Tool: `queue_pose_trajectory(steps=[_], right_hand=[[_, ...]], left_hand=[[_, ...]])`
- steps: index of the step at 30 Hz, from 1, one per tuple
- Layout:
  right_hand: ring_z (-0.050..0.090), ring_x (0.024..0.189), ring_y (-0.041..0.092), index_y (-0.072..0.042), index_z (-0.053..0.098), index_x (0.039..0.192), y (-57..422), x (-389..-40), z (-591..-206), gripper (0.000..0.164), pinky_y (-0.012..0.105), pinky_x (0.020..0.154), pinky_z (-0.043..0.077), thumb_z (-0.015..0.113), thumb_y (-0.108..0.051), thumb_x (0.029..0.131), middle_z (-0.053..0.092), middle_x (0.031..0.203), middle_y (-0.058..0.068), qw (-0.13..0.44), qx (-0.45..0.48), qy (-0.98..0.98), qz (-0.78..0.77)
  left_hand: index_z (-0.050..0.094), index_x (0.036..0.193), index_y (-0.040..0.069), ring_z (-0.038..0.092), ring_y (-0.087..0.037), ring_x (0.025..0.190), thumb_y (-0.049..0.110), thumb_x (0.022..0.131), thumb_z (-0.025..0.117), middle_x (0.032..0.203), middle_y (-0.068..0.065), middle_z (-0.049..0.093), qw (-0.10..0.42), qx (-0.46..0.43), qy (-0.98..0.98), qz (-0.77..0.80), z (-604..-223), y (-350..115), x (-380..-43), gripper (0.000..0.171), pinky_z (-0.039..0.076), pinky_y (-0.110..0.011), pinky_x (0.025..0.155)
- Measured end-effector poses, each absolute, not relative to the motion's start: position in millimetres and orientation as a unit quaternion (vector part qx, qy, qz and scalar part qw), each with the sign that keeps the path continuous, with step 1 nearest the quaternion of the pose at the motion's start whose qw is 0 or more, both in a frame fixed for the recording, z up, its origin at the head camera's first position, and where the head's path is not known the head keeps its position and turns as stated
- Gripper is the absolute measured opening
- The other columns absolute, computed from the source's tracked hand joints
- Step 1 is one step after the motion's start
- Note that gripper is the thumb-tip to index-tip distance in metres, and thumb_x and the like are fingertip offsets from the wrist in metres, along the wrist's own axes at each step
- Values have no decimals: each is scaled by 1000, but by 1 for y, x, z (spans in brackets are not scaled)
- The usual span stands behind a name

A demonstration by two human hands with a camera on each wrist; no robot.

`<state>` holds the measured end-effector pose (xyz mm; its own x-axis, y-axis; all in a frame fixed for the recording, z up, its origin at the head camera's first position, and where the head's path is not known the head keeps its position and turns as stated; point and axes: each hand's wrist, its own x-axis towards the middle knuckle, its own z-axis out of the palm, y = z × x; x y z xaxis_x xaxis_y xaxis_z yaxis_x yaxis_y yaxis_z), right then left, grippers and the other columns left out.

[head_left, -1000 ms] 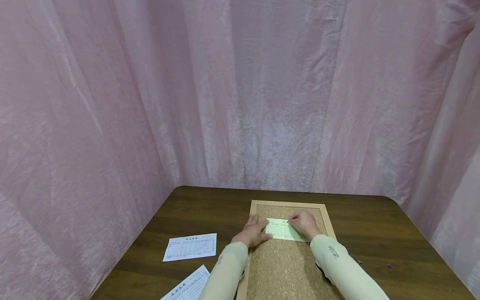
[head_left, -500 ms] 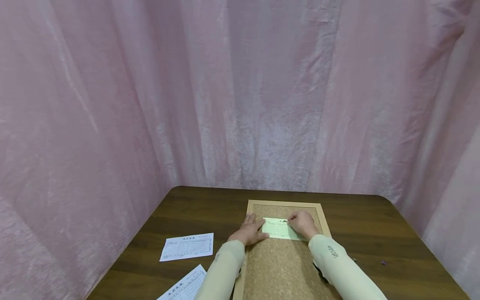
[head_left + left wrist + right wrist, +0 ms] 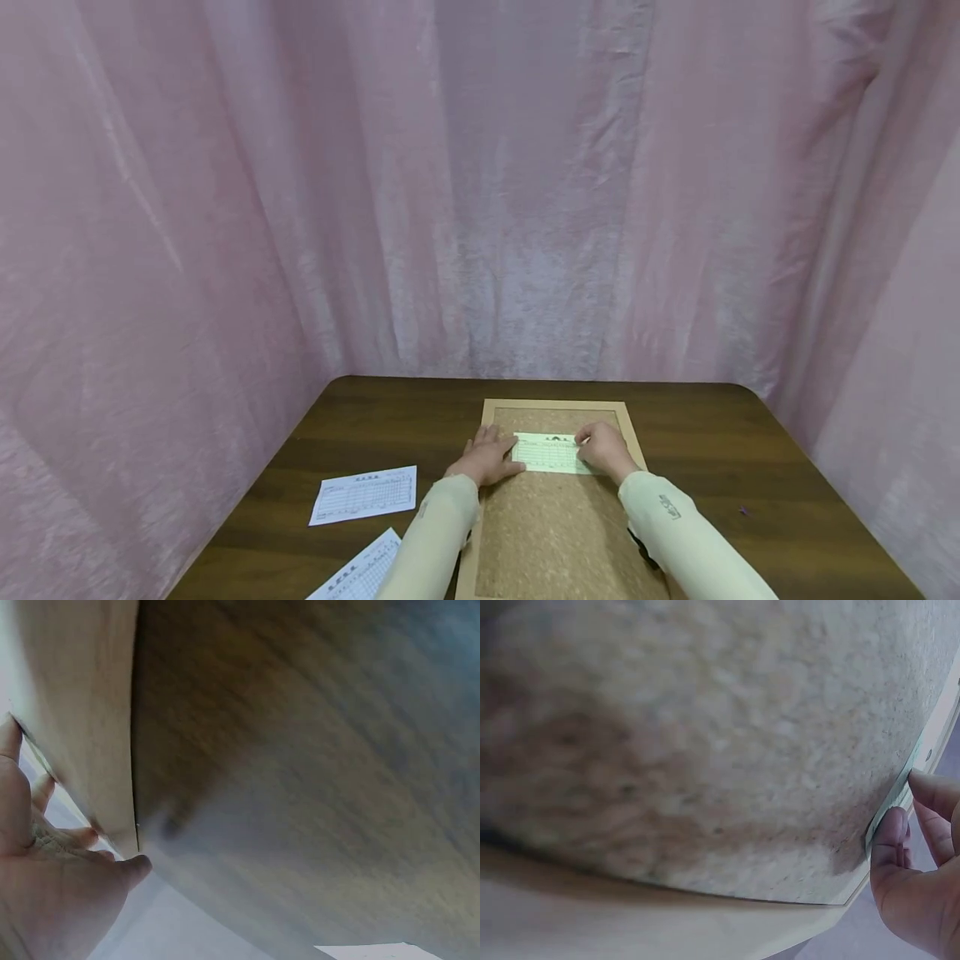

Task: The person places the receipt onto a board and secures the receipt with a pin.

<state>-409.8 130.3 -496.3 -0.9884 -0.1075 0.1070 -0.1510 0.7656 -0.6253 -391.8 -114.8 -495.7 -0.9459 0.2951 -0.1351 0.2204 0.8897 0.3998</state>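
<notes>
A pale green printed form (image 3: 546,454) lies across the upper part of a wood-framed cork board (image 3: 555,533). My left hand (image 3: 486,457) rests with spread fingers over the board's left frame, thumb and index at the form's left edge. In the left wrist view its fingertips touch the frame. My right hand (image 3: 603,450) is at the form's right end. The right wrist view shows its thumb and index finger apart at the green paper's edge, nothing visible between them. A small dark spot shows by the form's printed heading, left of these fingertips.
Two white printed forms lie left of the board, one whole form (image 3: 363,496) and one cut off by the view (image 3: 358,571). A tiny purple thing (image 3: 743,511) lies on the brown table (image 3: 697,433) to the right. Pink curtains (image 3: 480,192) hang around.
My right fingertips have shifted right along the form, away from the dark spot at its heading, and spread apart. My left hand stays on the frame. The head view has turned slightly right.
</notes>
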Motion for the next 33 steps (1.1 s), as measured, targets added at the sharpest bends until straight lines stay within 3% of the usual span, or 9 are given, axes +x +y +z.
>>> queue_pose_trajectory(steps=[8, 15, 18, 24, 33], right_hand=[[56, 80, 25, 2, 73, 87, 137, -409, -503, 21, 42, 73, 48, 64, 6, 68, 65, 98, 16, 79, 121, -929, 342], [60, 91, 30, 2, 73, 91, 138, -404, -493, 26, 46, 79, 49, 62, 6, 68, 65, 118, 21, 54, 96, -937, 332], [61, 88, 27, 2, 73, 94, 140, -403, -491, 25, 43, 76, 49, 65, 4, 71, 65, 119, 21, 45, 92, -941, 324], [63, 89, 30, 5, 71, 102, 148, -408, -484, 20, 45, 75, 51, 69, -5, 85, 69, 102, 17, 51, 97, -938, 328], [63, 103, 38, 3, 70, 113, 164, -404, -462, 26, 54, 87, 49, 63, -13, 94, 69, 108, 19, 46, 84, -941, 324]], left_hand=[[43, 152, 16, 4, -40, 150, 48, 96, 62, 162, -25, 13, 84, 125, 970, 188, -494, -127, -395, 67, 14, -60, 116], [46, 149, 12, 9, -42, 149, 42, 97, 63, 160, -26, 17, 63, 129, 975, 169, -494, -132, -403, 62, 14, -62, 115], [47, 149, 13, 10, -42, 149, 39, 98, 63, 160, -26, 18, 61, 132, 977, 156, -492, -133, -405, 60, 15, -63, 114], [46, 149, 12, 12, -42, 148, 32, 96, 67, 159, -26, 21, 52, 135, 979, 144, -480, -136, -410, 60, 14, -63, 114], [39, 153, 16, 6, -40, 150, 36, 98, 63, 161, -25, 14, 55, 122, 976, 170, -461, -147, -412, 63, 9, -61, 116]])
